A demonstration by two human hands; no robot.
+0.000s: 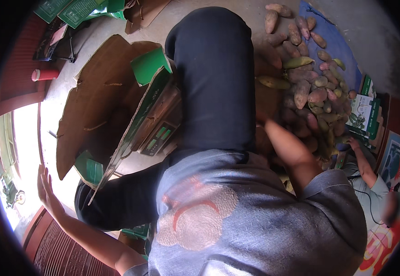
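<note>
My left hand (pixel 48 192) is raised at the far left with its fingers stretched out and nothing in it. It is beside the open cardboard box (pixel 96 87), apart from it. The box has green flaps and leans next to a weighing scale (pixel 156 138) with a lit green display. My right forearm reaches to the near side of a big heap of pinkish-brown tubers, likely sweet potatoes (pixel 302 93). Only the wrist end of my right hand (pixel 261 121) shows; my dark-trousered leg hides its fingers. Whether it holds anything is hidden.
A blue sheet (pixel 333 34) lies under the heap's far side. Several green-and-white cartons (pixel 365 110) stand at the right, where another person's hand (pixel 354 144) reaches toward the heap. Green packaging (pixel 78 11) and a red cup-like object (pixel 45 75) are at the upper left.
</note>
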